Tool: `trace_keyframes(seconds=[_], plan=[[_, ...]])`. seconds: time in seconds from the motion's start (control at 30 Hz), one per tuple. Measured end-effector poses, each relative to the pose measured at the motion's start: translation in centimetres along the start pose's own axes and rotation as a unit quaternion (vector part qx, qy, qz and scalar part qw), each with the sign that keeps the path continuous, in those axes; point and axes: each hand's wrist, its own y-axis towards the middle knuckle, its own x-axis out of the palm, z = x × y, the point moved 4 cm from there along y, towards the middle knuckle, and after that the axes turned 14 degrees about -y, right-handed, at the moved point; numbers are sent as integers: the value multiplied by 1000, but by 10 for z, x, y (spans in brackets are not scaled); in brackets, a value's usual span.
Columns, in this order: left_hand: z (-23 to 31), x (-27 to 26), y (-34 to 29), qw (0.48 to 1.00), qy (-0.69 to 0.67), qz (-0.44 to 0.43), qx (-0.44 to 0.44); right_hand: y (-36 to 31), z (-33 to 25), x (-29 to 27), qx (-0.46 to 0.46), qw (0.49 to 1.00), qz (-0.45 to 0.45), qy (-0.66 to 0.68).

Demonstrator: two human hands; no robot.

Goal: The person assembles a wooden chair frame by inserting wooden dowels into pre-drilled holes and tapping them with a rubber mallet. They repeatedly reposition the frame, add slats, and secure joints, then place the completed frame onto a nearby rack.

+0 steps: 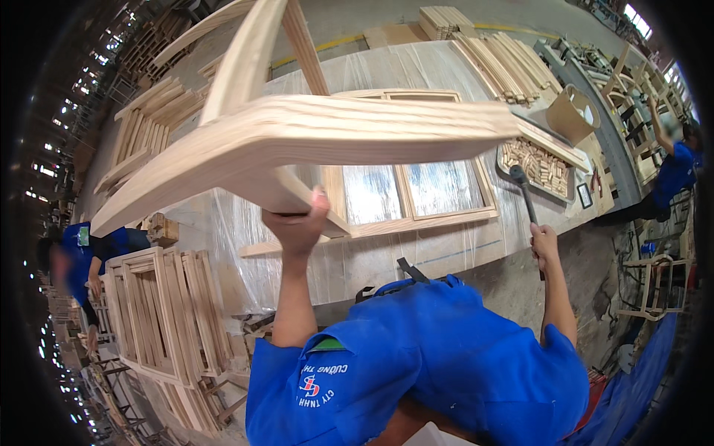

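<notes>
My left hand [299, 225] is raised and grips the underside of a large pale wooden chair part [297, 137], a curved plank with rails joined to it, held up in front of me. My right hand [544, 246] is closed around the handle of a black-headed mallet [520, 178], head pointing up, to the right of the plank's end. Beneath both lies a rectangular wooden frame [416, 215] on a table covered with plastic sheet [387, 70]. My blue shirt fills the lower middle.
A tray of small wooden blocks [539, 167] and a cardboard tub [573, 111] sit at the table's right end. Stacks of slats [498, 63] lie beyond. Stacked wooden frames [163, 312] stand at lower left. A person in blue [85, 260] works left, another [677, 171] right.
</notes>
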Motion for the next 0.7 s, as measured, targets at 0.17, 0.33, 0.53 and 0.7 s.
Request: trace_keyframes(seconds=[0.17, 0.33, 0.53, 0.7], plan=[[5, 2, -1, 999, -6, -19, -29, -65, -119, -90, -210, 966, 148, 28], [-2, -7, 5, 997, -34, -20, -68, -177, -323, -150, -414, 867, 257, 101], [-1, -12, 7, 991, -104, -34, -75, -300, -532, -152, -549, 814, 164, 95], [-15, -13, -3, 990, -99, -78, -68, -383, -671, -132, -594, 767, 127, 207]])
